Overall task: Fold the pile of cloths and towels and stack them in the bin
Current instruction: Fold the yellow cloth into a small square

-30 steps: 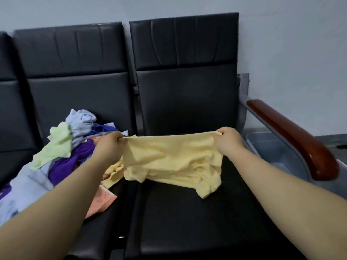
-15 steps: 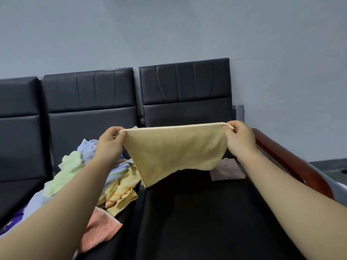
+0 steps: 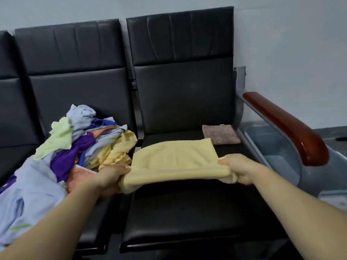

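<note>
I count one pale yellow terry towel (image 3: 174, 162), doubled low over the right seat of the black padded bench (image 3: 187, 212). My left hand (image 3: 110, 177) and right hand (image 3: 238, 167) each pinch an end. One folded mauve cloth (image 3: 220, 134) lies at that seat's back right corner. There is one jumbled pile of coloured cloths (image 3: 75, 145) and one grey plastic bin (image 3: 272, 145). Half a second ago the towel hung upright.

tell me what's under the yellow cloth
Under the yellow cloth, the black seat shows past its near edge; the part directly beneath is covered and cannot be seen.

armrest (image 3: 293, 126) blocks bin (image 3: 277, 147), seat (image 3: 187, 212) front bare
</note>
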